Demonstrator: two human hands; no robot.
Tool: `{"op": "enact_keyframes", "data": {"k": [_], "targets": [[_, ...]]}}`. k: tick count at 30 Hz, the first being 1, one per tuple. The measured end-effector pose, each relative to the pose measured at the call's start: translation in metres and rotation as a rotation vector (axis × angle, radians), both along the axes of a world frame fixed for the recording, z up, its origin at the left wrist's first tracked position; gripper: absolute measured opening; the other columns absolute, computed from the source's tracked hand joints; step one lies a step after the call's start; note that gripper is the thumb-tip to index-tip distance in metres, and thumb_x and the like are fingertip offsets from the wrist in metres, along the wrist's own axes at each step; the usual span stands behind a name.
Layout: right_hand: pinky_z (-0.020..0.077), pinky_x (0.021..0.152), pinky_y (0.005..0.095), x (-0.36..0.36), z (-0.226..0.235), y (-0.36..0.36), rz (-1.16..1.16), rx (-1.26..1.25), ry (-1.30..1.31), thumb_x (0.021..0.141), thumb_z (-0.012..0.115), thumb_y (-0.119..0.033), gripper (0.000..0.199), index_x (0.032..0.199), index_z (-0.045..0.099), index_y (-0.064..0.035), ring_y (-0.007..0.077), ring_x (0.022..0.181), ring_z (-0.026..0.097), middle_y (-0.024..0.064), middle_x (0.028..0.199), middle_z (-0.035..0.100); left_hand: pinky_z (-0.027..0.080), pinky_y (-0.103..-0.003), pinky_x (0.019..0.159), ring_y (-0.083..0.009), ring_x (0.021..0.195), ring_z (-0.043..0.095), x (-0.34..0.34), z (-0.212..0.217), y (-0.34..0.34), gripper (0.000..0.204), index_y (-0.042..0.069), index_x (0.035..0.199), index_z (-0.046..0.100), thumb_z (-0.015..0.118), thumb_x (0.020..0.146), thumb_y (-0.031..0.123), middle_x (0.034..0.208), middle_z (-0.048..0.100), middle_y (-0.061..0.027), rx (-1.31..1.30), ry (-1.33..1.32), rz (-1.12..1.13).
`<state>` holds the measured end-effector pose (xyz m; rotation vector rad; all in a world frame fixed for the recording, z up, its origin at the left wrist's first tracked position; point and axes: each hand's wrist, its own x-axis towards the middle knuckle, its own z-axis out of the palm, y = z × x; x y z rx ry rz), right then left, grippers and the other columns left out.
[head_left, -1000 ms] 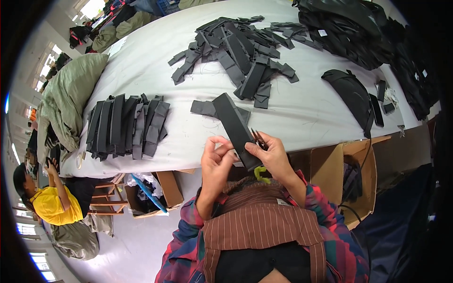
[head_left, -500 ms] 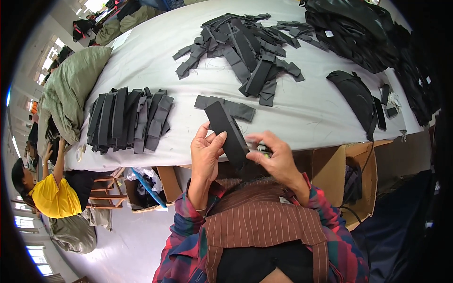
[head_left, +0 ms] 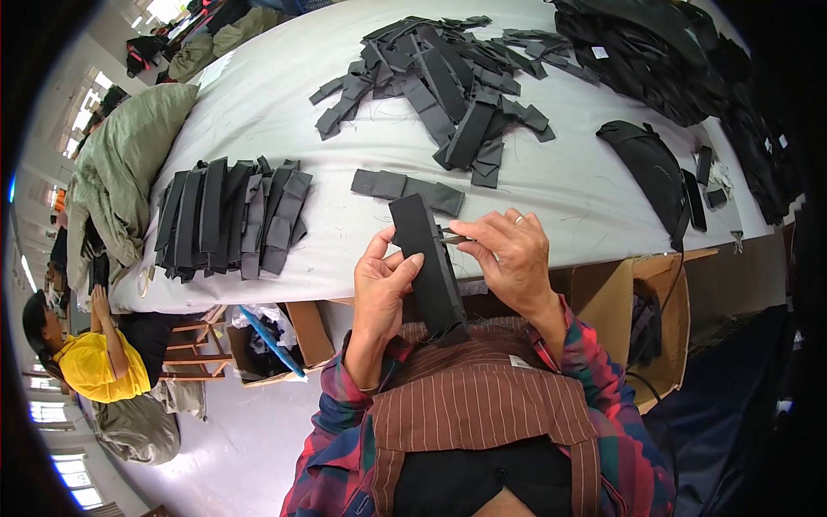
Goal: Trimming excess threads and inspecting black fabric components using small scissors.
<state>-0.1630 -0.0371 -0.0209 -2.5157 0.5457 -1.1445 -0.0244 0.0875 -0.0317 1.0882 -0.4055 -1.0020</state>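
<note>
My left hand (head_left: 380, 284) grips a black fabric strip (head_left: 428, 267) by its left edge, thumb on top, holding it tilted above the table's front edge. My right hand (head_left: 515, 257) is closed around small thread snips (head_left: 453, 238), with only their slim metal tips showing. Those tips meet the strip's right edge near its upper end; the rest of the tool is hidden in the palm. Just beyond, another dark grey strip (head_left: 405, 189) lies flat on the white table.
A neat row of strips (head_left: 226, 220) lies at left, a loose heap (head_left: 439, 86) at the far middle. Black garments (head_left: 642, 56), a black pouch (head_left: 644, 172) and a phone (head_left: 693, 200) are at right. Cardboard boxes (head_left: 603, 302) stand below; a co-worker in yellow (head_left: 102, 365) is at far left.
The held strip has turned more upright and shifted slightly right. My right hand has risen from its lower right side to the upper right edge, bringing the snips' tips against it.
</note>
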Motion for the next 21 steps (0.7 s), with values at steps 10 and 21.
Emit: {"op": "enact_keyframes", "data": {"k": [10, 21], "targets": [[0.0314, 0.061, 0.0319, -0.0015, -0.0027, 0.0039, -0.039, -0.021, -0.008, 0.072, 0.073, -0.018, 0.021, 0.093, 0.07, -0.0189, 0.018, 0.063, 0.048, -0.0043, 0.07, 0.058, 0.04, -0.013, 0.05, -0.003, 0.067, 0.059, -0.0014, -0.0017, -0.0002, 0.043, 0.002, 0.126, 0.045, 0.06, 0.085, -0.003, 0.093, 0.069, -0.0092, 0.004, 0.003, -0.011], [0.0335, 0.06, 0.0333, -0.0042, -0.0092, 0.0027, 0.013, 0.166, -0.032, 0.074, 0.071, -0.016, 0.017, 0.091, 0.069, -0.0165, 0.0199, 0.063, 0.052, -0.0011, 0.074, 0.061, 0.048, -0.017, 0.059, -0.0081, 0.074, 0.063, -0.0056, -0.0013, 0.0004, 0.046, 0.0, 0.128, 0.041, 0.059, 0.085, -0.004, 0.094, 0.069, -0.0117, 0.022, -0.019, -0.054]]}}
